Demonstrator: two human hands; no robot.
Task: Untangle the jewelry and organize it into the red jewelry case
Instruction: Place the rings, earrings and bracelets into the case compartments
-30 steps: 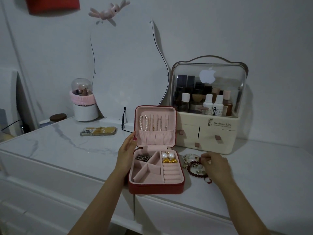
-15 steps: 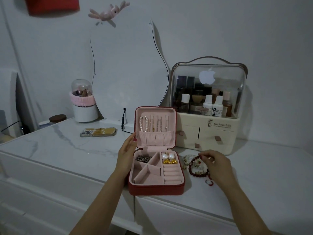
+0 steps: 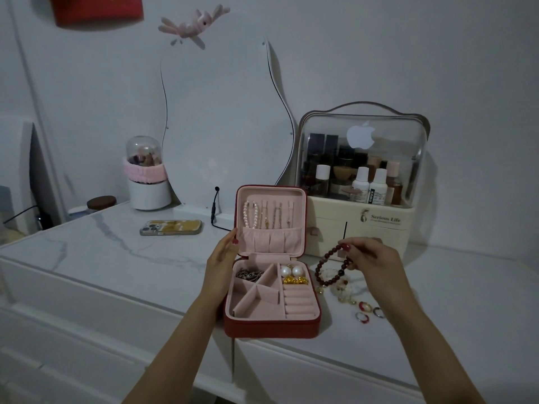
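Marble dresser top (image 3: 116,252), right hand (image 3: 373,258) pinching bead bracelet (image 3: 323,266)

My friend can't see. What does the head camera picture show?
A right hand lifts a dark red bead bracelet beside an open red jewelry case, which the left hand steadies. Small rings lie on the white dresser.

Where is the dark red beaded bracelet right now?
The dark red beaded bracelet hangs pinched in the right hand, just right of the open red jewelry case.
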